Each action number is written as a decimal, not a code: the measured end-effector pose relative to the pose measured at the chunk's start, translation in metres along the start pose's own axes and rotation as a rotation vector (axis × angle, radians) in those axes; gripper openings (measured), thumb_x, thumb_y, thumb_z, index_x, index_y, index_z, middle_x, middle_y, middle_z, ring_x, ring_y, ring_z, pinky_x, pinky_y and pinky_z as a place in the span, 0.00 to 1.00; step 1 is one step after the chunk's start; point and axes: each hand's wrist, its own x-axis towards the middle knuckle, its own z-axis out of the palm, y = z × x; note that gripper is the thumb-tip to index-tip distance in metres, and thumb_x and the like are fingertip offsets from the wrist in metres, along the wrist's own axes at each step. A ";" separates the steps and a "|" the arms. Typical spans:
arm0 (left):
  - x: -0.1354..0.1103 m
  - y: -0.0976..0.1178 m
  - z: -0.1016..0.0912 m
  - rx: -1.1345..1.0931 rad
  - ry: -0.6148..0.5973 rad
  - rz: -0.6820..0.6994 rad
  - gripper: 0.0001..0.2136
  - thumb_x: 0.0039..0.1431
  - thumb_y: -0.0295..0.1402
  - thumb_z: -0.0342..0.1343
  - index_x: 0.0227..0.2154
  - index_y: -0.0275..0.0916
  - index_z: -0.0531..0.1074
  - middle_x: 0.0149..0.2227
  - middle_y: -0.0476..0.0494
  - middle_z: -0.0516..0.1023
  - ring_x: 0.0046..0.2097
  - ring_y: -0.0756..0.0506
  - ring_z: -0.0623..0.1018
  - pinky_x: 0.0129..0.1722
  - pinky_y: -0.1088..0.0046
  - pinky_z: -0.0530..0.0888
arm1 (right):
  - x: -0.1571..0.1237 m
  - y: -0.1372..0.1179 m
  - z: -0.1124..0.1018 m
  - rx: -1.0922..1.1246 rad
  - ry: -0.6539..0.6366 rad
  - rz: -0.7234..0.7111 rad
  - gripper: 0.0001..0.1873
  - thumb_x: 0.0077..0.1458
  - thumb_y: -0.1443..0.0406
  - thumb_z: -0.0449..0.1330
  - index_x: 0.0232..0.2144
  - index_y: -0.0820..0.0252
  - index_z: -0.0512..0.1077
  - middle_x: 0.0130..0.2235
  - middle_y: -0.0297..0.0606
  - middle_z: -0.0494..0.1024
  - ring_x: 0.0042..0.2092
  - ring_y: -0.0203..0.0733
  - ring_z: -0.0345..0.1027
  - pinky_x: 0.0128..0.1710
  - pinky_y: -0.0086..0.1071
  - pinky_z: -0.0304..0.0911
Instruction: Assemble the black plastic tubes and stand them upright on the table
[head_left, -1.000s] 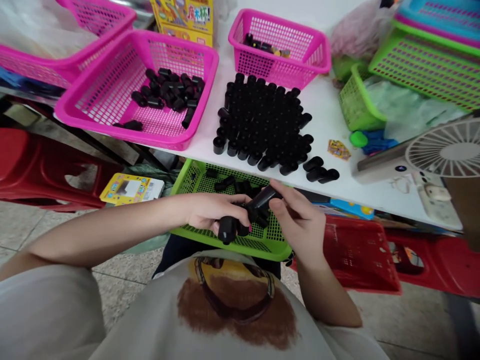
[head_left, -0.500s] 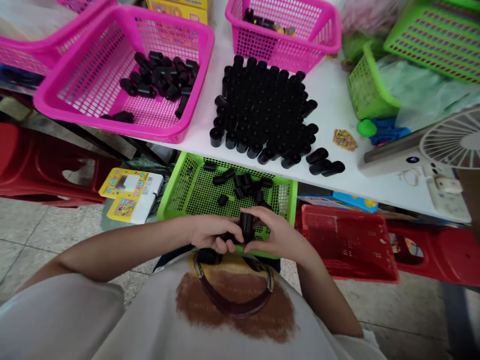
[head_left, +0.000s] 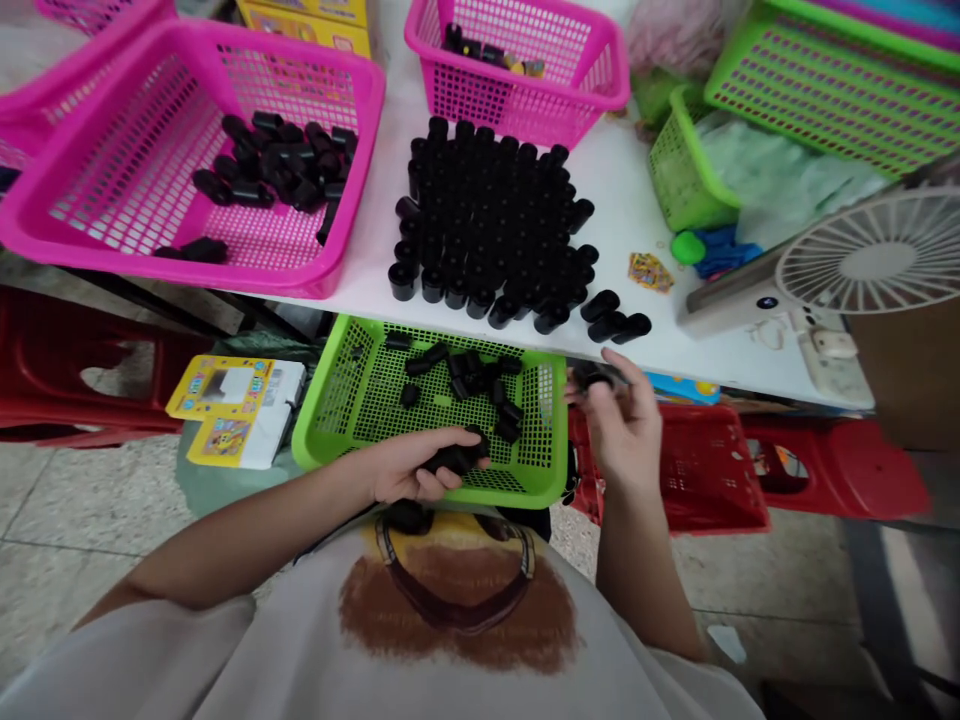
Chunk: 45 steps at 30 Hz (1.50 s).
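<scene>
My left hand [head_left: 420, 466] is closed around black cylindrical pieces [head_left: 454, 458] above the front of a green mesh basket [head_left: 559, 440]. How many it holds I cannot tell. Near the table's front edge, my right hand [head_left: 622, 420] pinches a black cylinder [head_left: 594, 377], slightly blurred. Just beyond it, several loose black cylinders [head_left: 616, 318] sit at the corner of a dense block of upright black cylinders [head_left: 495, 220] on the white table [head_left: 360, 270]. More black pieces [head_left: 472, 370] lie scattered in the green basket.
A large pink basket [head_left: 360, 170] with black cylinders stands at left, a smaller pink basket [head_left: 525, 100] behind the block. At right are a white fan [head_left: 750, 290], a blue-and-green item [head_left: 712, 250] and green baskets [head_left: 682, 180]. A red crate [head_left: 712, 480] sits below the table.
My right hand has moved away from my left, right and forward to the table edge, carrying a black cylinder. My left hand stays over the green basket. The view has shifted slightly right.
</scene>
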 end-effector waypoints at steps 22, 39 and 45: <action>-0.035 -0.060 0.018 1.748 0.460 0.550 0.14 0.73 0.46 0.47 0.43 0.41 0.70 0.48 0.34 0.79 0.35 0.40 0.78 0.31 0.67 0.68 | 0.050 0.028 -0.048 -0.773 0.489 -0.097 0.34 0.69 0.50 0.54 0.70 0.59 0.62 0.59 0.54 0.75 0.55 0.62 0.73 0.58 0.61 0.68; -0.050 0.021 0.044 -0.246 0.086 0.724 0.18 0.75 0.45 0.42 0.33 0.40 0.64 0.17 0.59 0.53 0.14 0.58 0.47 0.11 0.85 0.46 | -0.009 -0.001 0.051 -1.268 -0.974 -0.030 0.06 0.62 0.68 0.69 0.42 0.63 0.79 0.43 0.52 0.84 0.46 0.55 0.82 0.41 0.38 0.75; -0.037 0.001 0.038 -0.061 0.034 0.879 0.19 0.62 0.47 0.67 0.37 0.42 0.64 0.28 0.57 0.70 0.16 0.59 0.60 0.10 0.86 0.49 | -0.015 -0.032 0.042 -0.197 -0.385 -0.152 0.17 0.62 0.57 0.70 0.50 0.53 0.74 0.47 0.40 0.83 0.43 0.44 0.82 0.43 0.38 0.80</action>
